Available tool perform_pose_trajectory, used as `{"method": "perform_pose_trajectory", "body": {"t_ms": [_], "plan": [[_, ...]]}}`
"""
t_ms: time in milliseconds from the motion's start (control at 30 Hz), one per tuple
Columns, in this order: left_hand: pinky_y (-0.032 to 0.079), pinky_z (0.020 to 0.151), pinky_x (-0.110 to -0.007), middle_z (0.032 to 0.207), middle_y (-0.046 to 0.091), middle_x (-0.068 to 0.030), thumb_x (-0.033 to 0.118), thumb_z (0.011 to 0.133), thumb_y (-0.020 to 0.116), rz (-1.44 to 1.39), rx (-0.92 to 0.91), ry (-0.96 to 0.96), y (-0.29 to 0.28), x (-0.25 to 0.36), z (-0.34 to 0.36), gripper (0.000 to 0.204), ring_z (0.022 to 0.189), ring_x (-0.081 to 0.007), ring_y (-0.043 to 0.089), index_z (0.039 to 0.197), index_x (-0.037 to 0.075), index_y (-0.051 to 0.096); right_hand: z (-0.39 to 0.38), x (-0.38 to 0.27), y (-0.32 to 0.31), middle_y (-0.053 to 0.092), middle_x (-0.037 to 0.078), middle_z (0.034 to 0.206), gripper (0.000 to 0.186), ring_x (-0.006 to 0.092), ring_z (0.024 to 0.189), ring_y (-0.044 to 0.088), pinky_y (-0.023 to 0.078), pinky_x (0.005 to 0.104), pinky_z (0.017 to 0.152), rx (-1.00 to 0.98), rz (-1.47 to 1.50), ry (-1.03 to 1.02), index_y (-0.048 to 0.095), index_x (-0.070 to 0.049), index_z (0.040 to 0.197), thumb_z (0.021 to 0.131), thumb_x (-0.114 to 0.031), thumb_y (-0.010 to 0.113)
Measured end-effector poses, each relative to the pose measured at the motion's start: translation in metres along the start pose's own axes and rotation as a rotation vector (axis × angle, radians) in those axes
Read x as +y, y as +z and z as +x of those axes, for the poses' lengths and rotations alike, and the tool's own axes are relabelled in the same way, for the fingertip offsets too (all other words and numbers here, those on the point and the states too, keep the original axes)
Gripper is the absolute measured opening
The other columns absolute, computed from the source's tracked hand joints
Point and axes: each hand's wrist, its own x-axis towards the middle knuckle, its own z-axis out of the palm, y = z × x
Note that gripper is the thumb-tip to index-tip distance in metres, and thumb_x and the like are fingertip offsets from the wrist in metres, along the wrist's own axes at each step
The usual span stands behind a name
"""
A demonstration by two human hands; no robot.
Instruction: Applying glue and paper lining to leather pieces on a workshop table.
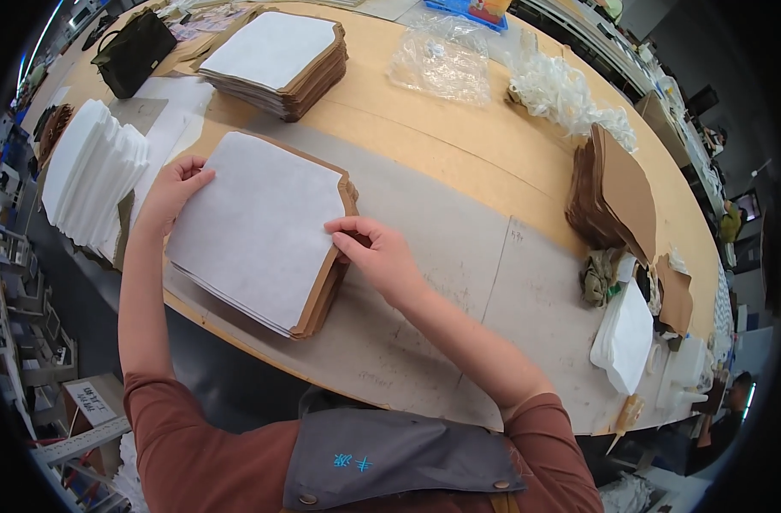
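In front of me lies a stack of brown cut pieces, topped by a white sheet of nearly the same shape. The sheet leaves a strip of brown showing along its right side. My left hand has its thumb and curled fingers at the sheet's upper left edge. At the right edge, my right hand pinches the sheet's border between thumb and forefinger. Several white layers show along the near edge of the stack.
Another white-topped brown stack stands farther back, beside a dark bag. White sheets are piled at the left. Clear plastic, white strips, brown pieces and white pieces lie across the table.
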Motion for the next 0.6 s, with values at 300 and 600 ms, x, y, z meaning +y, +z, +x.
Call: {"method": "perform_pose_trajectory", "body": {"t_ms": [300, 600], "plan": [[0.047, 0.075, -0.019, 0.092, 0.067, 0.0015, 0.015, 0.095, 0.069, 0.099, 0.004, -0.022, -0.006, -0.003, 0.0, 0.022, 0.083, -0.0042, 0.059, 0.113, 0.002, 0.066, -0.003, -0.003, 0.002, 0.069, 0.004, 0.101, 0.023, 0.0098, 0.087, 0.062, 0.053, 0.0253, 0.082, -0.04, 0.007, -0.016, 0.069, 0.0, 0.118, 0.099, -0.012, 0.064], [0.043, 0.069, -0.02, 0.084, 0.055, 0.0022, 0.013, 0.093, 0.069, 0.262, 0.114, 0.132, 0.018, -0.005, -0.007, 0.031, 0.075, -0.0058, 0.052, 0.122, 0.005, 0.063, 0.0, 0.015, -0.014, 0.071, 0.004, 0.1, 0.022, 0.0088, 0.09, 0.063, 0.053, 0.0257, 0.082, -0.012, -0.097, -0.098, 0.071, -0.001, 0.114, 0.097, -0.014, 0.065]]}}
